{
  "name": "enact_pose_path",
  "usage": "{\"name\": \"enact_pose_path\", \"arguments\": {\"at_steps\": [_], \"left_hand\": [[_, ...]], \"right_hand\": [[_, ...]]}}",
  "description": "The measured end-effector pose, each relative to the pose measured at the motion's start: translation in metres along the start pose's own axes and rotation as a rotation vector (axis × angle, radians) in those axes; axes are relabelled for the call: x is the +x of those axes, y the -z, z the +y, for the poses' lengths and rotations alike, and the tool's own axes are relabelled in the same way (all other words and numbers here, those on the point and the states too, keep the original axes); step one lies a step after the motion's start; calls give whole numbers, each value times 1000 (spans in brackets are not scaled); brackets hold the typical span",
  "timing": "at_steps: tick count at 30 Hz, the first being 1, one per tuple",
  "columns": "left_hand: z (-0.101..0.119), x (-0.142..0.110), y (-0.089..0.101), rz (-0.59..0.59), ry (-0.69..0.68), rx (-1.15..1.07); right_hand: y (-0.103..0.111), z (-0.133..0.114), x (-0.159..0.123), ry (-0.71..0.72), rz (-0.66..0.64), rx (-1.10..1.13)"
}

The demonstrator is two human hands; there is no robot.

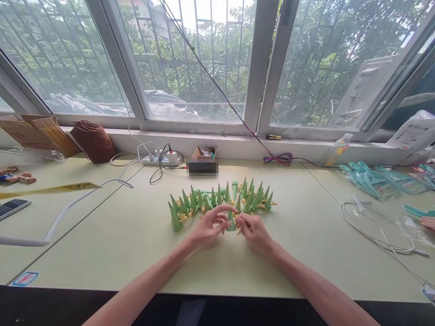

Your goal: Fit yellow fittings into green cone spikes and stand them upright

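Observation:
Both of my hands meet over the middle of the pale green table (288, 271). Between them stands one green plastic cone (231, 221), upright on the table. My left hand (209, 226) curls its fingers round the cone from the left. My right hand (253, 231) pinches it from the right. Just behind my hands, several more green cones (217, 199) stand in a curved row, with small yellow parts (185, 218) scattered among them.
A power strip (159, 159) with cables and a small cardboard box (203, 153) lie by the window sill. A phone (12, 207) is at the left edge, a white cable coil (374, 231) and teal packets (370, 181) at the right, where another person's fingers (428, 222) show.

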State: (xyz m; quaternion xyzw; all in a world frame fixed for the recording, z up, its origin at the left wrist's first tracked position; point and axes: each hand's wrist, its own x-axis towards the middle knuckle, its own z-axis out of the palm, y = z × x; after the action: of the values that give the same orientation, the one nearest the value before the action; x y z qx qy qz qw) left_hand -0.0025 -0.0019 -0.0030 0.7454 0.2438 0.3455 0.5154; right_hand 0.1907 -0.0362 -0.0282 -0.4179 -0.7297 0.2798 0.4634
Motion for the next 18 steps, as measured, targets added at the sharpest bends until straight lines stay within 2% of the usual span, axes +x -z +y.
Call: {"name": "enact_pose_path", "arguments": {"at_steps": [6, 10, 12, 15, 18], "left_hand": [[-9, -3, -3, 73, -196, 368], [-14, -4, -5, 59, -232, 520], [-16, -4, -7, 104, -221, 503], [-17, -1, -10, 231, -189, 389], [-15, 2, -9, 312, -94, 298]], "right_hand": [[0, -2, 1, -39, 13, 24], [-2, 0, 1, -84, 11, 73], [-3, 2, 1, -111, 34, 98], [-3, 5, 1, -138, 86, 120], [0, 5, 1, -124, 125, 103]]}}
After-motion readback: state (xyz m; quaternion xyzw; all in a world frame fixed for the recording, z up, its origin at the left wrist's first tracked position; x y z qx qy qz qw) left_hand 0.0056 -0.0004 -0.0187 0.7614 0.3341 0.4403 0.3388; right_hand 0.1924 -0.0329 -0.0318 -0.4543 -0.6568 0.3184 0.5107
